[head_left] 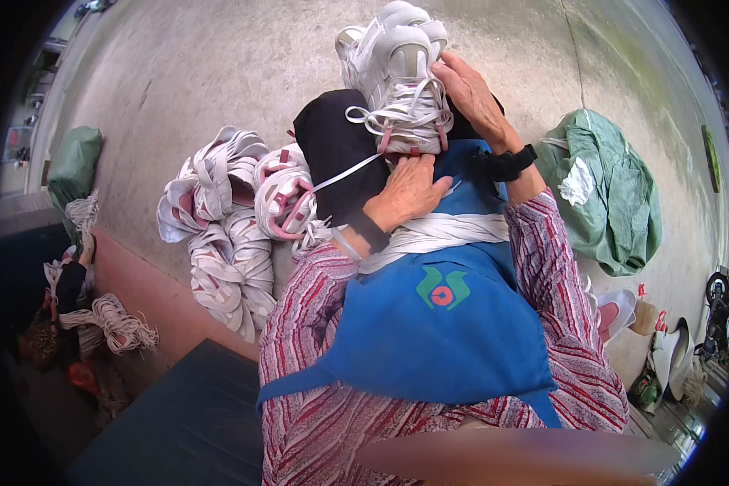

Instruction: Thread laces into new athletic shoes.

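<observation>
1. Two striped sleeves [308, 304] are framing a blue apron [441, 356], which is covering the person's lap, probably to shield the clothing.
2. White laces [454, 230] are lying bundled across the apron just beside the left wrist, a spot that seems chosen for easy reach.
3. The left hand [411, 194] is meeting the near end of a white-and-pink shoe [413, 105]; its fingertips are tucked out of sight, so whether they are gripping cannot be told.
4. The right hand [474, 95], apart from the left, is resting with extended fingers along the shoe's right side, apparently steadying it.
5. The shoe is lying over the lap, a dark-clad knee [340, 146] probably serving as support.
6. More white shoes [377, 53] are clustering beyond its toe.
7. Leftward, a shoe pile [235, 243] is sitting on the ground, seemingly within arm's reach.
8. Rightward, a green sack [616, 202] is slumping on the concrete.
</observation>
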Motion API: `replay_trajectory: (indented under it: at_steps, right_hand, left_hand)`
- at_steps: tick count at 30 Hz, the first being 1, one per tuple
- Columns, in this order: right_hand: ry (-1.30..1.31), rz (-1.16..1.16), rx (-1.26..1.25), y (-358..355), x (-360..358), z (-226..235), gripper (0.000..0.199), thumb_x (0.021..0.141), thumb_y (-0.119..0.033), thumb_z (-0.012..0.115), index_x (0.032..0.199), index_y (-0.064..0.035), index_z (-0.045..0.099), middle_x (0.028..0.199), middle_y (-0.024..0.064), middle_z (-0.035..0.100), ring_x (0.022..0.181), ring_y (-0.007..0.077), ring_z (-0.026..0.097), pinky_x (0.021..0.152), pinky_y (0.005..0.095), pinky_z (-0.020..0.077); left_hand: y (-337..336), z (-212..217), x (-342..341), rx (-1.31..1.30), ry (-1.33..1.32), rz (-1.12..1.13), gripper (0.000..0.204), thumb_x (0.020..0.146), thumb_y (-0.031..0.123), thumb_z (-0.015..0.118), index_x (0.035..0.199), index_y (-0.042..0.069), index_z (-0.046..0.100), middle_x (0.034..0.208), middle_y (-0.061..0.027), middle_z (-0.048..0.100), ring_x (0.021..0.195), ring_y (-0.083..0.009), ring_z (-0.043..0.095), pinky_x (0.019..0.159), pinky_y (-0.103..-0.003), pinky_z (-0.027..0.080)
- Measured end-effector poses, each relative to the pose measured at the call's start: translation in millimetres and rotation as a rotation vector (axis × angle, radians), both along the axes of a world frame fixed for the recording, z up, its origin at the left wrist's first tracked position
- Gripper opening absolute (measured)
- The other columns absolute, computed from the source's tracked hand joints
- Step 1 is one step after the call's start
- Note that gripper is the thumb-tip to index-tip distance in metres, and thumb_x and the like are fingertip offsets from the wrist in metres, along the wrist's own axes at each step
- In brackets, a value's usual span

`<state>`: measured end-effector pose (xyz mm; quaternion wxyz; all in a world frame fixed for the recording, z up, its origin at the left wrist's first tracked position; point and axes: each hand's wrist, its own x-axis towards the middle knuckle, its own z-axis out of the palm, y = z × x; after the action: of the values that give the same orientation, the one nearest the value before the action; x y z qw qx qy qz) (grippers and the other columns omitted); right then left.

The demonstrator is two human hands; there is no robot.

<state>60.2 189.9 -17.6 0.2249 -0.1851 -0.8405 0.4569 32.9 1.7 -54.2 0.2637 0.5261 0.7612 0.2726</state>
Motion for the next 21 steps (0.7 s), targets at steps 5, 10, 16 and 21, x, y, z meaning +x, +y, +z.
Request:
replay_trajectory:
  at_steps: [5,10,16,21]
  right_hand:
    - [-0.063,-0.023,-0.363,3,10,4,0.052,0.089,-0.036,0.050,0.122,0.0044,0.052,0.107,0.0211,0.062,0.096,0.0293,0.060,0.088,0.0348,0.0444]
    - [-0.033,-0.116,-0.065,-14,-8,-26,0.054,0.085,-0.040,0.060,0.116,0.0031,0.055,0.092,0.0164,0.064,0.083,0.0226,0.063,0.072,0.0329,0.0497]
    - [-0.179,-0.210,0.454,-14,-9,-11,0.064,0.079,-0.051,0.068,0.116,0.0000,0.055,0.099,0.0206,0.058,0.081,0.0265,0.061,0.072,0.0355,0.0509]
    - [-0.006,-0.259,-0.196,-31,-25,3,0.046,0.085,-0.026,0.066,0.113,0.0054,0.049,0.088,0.0148,0.059,0.080,0.0200,0.057,0.070,0.0323,0.0478]
  left_hand:
    - [-15,49,-15,0.022,-0.147,0.055,0.056,0.073,0.040,0.072,0.100,-0.008,0.059,0.084,-0.0200,0.062,0.081,-0.0346,0.062,0.077,-0.038,0.047]
    - [-69,80,-59,0.211,-0.647,0.442,0.043,0.079,0.042,0.071,0.092,0.002,0.064,0.088,-0.0075,0.067,0.079,-0.0232,0.064,0.070,-0.034,0.049]
    - [-203,-12,-128,0.717,-1.350,1.029,0.053,0.086,0.054,0.056,0.105,0.005,0.060,0.088,-0.0069,0.065,0.076,-0.0189,0.062,0.067,-0.030,0.051]
    - [-241,-41,-153,0.036,-0.205,1.295,0.047,0.088,0.040,0.060,0.111,-0.001,0.056,0.093,-0.0125,0.062,0.081,-0.0192,0.061,0.065,-0.030,0.052]
